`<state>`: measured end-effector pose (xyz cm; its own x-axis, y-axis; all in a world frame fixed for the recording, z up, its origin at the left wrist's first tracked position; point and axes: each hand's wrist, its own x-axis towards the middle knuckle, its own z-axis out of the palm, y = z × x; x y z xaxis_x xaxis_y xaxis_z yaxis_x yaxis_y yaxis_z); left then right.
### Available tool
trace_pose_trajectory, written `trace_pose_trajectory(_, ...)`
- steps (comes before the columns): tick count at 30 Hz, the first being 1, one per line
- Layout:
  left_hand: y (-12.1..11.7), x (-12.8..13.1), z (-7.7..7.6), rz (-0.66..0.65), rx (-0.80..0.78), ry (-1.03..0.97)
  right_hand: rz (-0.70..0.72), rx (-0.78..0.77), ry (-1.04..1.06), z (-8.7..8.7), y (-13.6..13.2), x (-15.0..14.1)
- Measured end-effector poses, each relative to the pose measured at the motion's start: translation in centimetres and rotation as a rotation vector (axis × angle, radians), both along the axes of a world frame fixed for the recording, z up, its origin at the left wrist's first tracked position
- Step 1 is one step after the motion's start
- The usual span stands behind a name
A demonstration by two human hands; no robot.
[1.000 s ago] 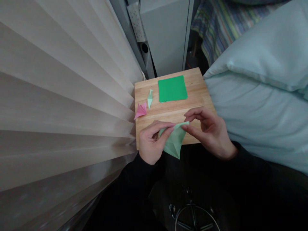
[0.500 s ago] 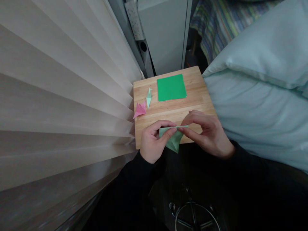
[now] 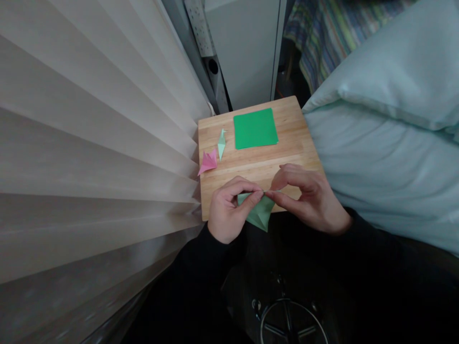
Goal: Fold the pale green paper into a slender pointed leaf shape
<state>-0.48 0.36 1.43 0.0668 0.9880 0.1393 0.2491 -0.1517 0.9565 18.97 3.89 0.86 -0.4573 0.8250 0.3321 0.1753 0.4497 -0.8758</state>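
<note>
A folded piece of light green origami paper (image 3: 261, 214) hangs between my two hands, its pointed end hanging down past the front edge of the wooden table. My left hand (image 3: 231, 208) pinches its top edge between thumb and fingers. At the same edge, to the right, my right hand (image 3: 308, 198) is closed on the paper with thumb and forefinger. The fingertips of both hands almost meet there and hide part of the fold. Beyond my left hand lie a pink folded paper figure (image 3: 208, 161) and a pale green paper crane (image 3: 221, 145).
A stack of green square paper (image 3: 255, 129) lies at the back of the small wooden table (image 3: 294, 143). A pleated curtain (image 3: 107, 157) borders the left, pale blue bedding (image 3: 376, 143) the right. Behind stands a grey cabinet (image 3: 244, 52); a chair base (image 3: 287, 320) shows below.
The green paper's top edge has tipped slightly and its lower point sits a little lower. Both hands keep their pinch, in nearly the same place.
</note>
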Motion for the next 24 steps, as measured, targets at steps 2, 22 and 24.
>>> trace_pose_trajectory(2, 0.04, -0.09, -0.01, -0.01, -0.013, 0.004, 0.014, 0.019, -0.025, 0.0, 0.1, 0.1)
trace_pose_trajectory(22, -0.19, 0.18, -0.06, -0.022, -0.139, -0.039, 0.016, -0.056, -0.008, 0.11, -0.05, 0.07)
trace_pose_trajectory(24, -0.19, 0.21, -0.03, -0.016, -0.13, -0.042, 0.018, -0.043, -0.024, 0.07, -0.05, 0.11)
